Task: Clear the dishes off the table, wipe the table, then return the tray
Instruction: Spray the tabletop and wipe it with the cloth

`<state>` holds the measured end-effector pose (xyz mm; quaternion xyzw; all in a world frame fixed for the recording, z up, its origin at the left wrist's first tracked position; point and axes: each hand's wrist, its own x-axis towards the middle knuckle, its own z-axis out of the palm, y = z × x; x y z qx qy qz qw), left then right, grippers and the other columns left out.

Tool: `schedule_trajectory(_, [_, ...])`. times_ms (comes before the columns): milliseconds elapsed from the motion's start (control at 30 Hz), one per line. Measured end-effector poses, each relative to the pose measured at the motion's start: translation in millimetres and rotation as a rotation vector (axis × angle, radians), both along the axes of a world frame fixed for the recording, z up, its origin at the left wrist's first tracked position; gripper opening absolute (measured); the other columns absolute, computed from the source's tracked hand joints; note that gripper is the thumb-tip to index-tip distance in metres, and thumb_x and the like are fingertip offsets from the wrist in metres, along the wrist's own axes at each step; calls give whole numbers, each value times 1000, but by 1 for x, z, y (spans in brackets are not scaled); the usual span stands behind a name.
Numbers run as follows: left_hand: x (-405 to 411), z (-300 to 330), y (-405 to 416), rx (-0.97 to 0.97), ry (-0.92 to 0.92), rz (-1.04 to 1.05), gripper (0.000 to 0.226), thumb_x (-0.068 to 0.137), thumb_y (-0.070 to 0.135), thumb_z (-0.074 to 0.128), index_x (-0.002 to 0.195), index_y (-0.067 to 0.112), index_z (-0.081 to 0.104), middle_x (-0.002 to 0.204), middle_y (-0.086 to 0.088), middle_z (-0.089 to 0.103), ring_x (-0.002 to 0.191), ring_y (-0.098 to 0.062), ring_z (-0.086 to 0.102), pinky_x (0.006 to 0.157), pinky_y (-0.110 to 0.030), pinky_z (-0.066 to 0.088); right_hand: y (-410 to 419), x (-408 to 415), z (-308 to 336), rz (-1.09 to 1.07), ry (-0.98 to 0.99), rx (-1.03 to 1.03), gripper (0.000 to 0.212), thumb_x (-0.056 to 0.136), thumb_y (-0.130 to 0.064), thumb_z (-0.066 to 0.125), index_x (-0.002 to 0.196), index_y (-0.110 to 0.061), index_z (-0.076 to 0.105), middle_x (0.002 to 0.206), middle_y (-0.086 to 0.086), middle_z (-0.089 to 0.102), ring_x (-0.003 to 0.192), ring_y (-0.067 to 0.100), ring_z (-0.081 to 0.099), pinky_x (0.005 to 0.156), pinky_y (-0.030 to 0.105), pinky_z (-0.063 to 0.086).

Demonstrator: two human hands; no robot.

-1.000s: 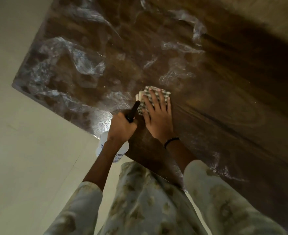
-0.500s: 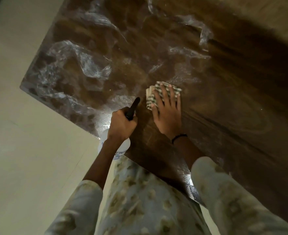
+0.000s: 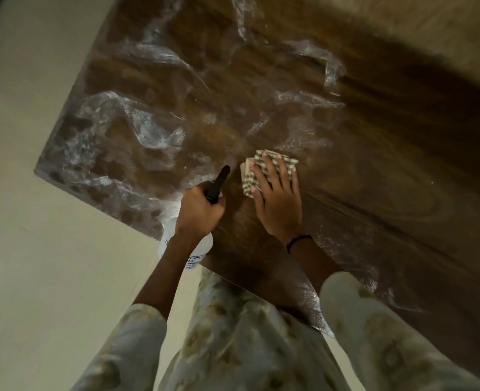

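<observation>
Dark wood counter under crinkled clear plastic, pale floor off to the left. The right hand lies flat on a folded checked cloth, fingers straight and spread, pressing it to the counter close to the near edge. Just left of it, the left hand has a closed grip round the black head of a spray bottle, nozzle pointing up across the counter towards the plastic; the white bottle body hangs below the wrist, past the counter's edge. A dark band circles the right wrist. Pale patterned sleeves and clothing fill the bottom of the view
</observation>
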<state>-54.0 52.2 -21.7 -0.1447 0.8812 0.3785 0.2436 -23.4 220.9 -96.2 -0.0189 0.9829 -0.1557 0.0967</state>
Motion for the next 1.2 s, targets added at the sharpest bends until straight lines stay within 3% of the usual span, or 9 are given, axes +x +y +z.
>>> schedule_trajectory(67, [-3,0,-1,-5,1,-7,11,82,10,62,75,13,54,55,2,47,49,-13,41,48,-22,32,-24,-7,-2,34,-2,-36,49,99,-34,36,147,-22,36,158,5,27,148,29,16,119,52,13])
schedule_trajectory(167, [-6,-1,1,1,-22,-33,9,79,6,63,73,5,56,57,-11,51,49,-22,39,48,-27,31,-45,11,-2,176,-12,-88,46,99,-34,33,141,-19,45,154,8,36,146,30,22,118,54,17])
schedule_trajectory(300, [-13,-4,12,16,-73,-157,7,79,7,61,80,0,61,58,-13,52,46,-24,41,48,-28,32,-12,48,-8,308,-3,-88,44,100,-35,38,142,-25,42,151,4,41,145,25,25,118,47,18])
schedule_trajectory(400, [-23,-2,30,8,-79,-220,17,82,12,62,90,-2,64,62,-12,55,56,-31,56,51,-27,37,34,53,-8,185,1,-14,49,99,-37,38,148,-27,34,156,2,31,146,25,22,118,48,19])
schedule_trajectory(533, [-40,3,60,17,-91,-330,11,84,11,60,88,3,64,67,-6,53,65,-27,60,57,-32,47,76,36,-2,-149,-41,71,51,100,-38,35,149,-26,31,159,3,25,148,26,17,119,48,16])
schedule_trajectory(633, [-50,7,82,14,-79,-369,6,83,13,59,81,8,58,80,-10,55,82,-30,61,69,-34,48,82,31,-2,-185,-53,83,52,101,-39,33,151,-27,27,160,1,20,149,24,12,120,47,14])
schedule_trajectory(733, [-56,12,97,-18,-68,-370,23,82,14,60,100,0,61,97,-17,61,91,-29,60,74,-32,45,78,33,-3,-195,-43,72,52,101,-40,29,151,-26,27,160,2,20,149,25,13,119,48,15])
schedule_trajectory(933, [-65,11,106,-8,-91,-413,27,84,17,61,105,1,58,97,-13,58,85,-25,59,68,-30,44,83,33,-4,-170,-48,50,52,101,-42,27,151,-26,27,160,2,20,149,24,12,119,48,15])
schedule_trajectory(1200, [-82,-9,87,23,-103,-374,14,81,11,59,84,0,52,67,-5,52,53,-13,50,47,-24,40,106,-23,-4,-359,-9,42,52,101,-38,28,151,-24,27,161,3,18,150,26,7,120,51,10])
